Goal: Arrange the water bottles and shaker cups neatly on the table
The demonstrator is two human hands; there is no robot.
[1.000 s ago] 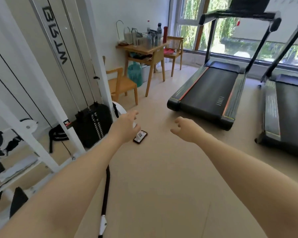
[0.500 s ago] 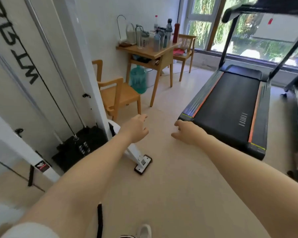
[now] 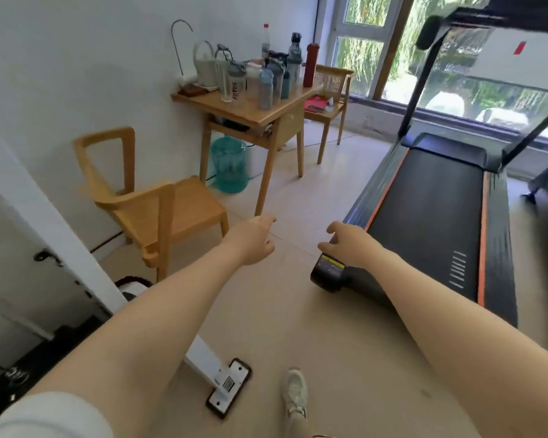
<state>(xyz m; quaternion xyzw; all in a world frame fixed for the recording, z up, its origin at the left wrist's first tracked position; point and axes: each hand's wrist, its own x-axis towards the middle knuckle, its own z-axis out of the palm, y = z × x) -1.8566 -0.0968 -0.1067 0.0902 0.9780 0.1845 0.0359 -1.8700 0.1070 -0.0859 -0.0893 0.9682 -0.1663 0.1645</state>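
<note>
A small wooden table [image 3: 234, 108] stands against the far wall, well ahead of me. On it crowd several water bottles and shaker cups [image 3: 266, 79], among them a clear shaker with black lettering [image 3: 236, 80], a tall red bottle [image 3: 310, 64] and a clear bottle with a red cap [image 3: 265, 39]. My left hand [image 3: 253, 240] and my right hand [image 3: 348, 245] are stretched out in front of me above the floor, far short of the table. Both hold nothing, and their fingers are loosely curled and apart.
A wooden armchair [image 3: 159, 207] stands left of my path and another chair [image 3: 329, 90] behind the table. A teal water jug [image 3: 230, 164] sits under the table. A treadmill [image 3: 431, 216] lies on the right, a white gym frame foot [image 3: 228, 385] near my shoe [image 3: 295, 392].
I have walked forward: the table, the chair and the treadmill are closer and larger. My hands stay stretched out with nothing in them. My shoe has come into view.
</note>
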